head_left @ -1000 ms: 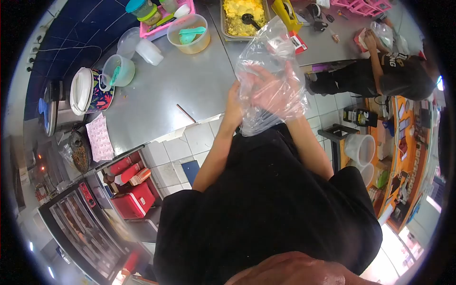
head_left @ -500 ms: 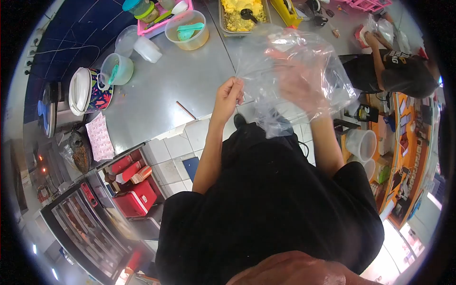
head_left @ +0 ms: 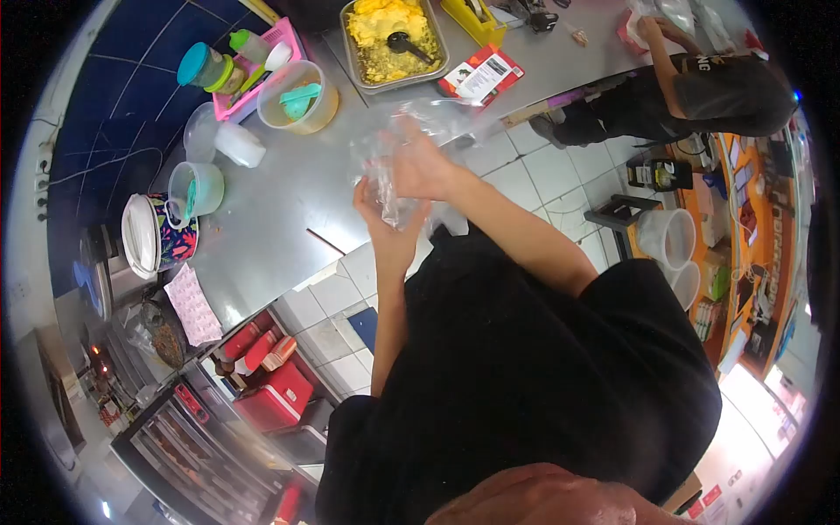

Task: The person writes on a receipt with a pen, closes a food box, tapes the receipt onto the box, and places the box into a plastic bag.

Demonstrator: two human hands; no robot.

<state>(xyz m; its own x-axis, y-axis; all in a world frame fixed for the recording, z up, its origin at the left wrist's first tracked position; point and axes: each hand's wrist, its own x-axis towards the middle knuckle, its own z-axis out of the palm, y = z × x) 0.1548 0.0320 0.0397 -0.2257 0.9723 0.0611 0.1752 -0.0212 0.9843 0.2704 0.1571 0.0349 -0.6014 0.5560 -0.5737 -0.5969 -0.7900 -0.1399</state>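
Observation:
A clear plastic bag (head_left: 381, 185) is bunched up between my two hands, over the front edge of the steel counter. My left hand (head_left: 389, 229) grips it from below, fingers curved around the crumpled film. My right hand (head_left: 423, 166) reaches across from the right and gathers the bag from above; its fingertips are partly hidden by film and slightly blurred. Loose film (head_left: 442, 114) trails to the right of my hands. Beyond them a metal tray (head_left: 372, 86) holds a yellow spread and a black scoop (head_left: 409, 45). A red and white packet (head_left: 483, 77) lies beside the tray.
At the left stand a tub with a turquoise scoop (head_left: 325, 105), a smaller tub (head_left: 210, 190), a pink basket (head_left: 287, 35) and a flowered pot with a white lid (head_left: 140, 236). A thin brown stick (head_left: 325, 241) lies near the counter edge. Another person (head_left: 700, 87) works at the far right.
The bag, spread wide and puffed out before, is now gathered into a small bunch. My right hand has moved left to meet my left hand. The view has shifted, uncovering the red and white packet.

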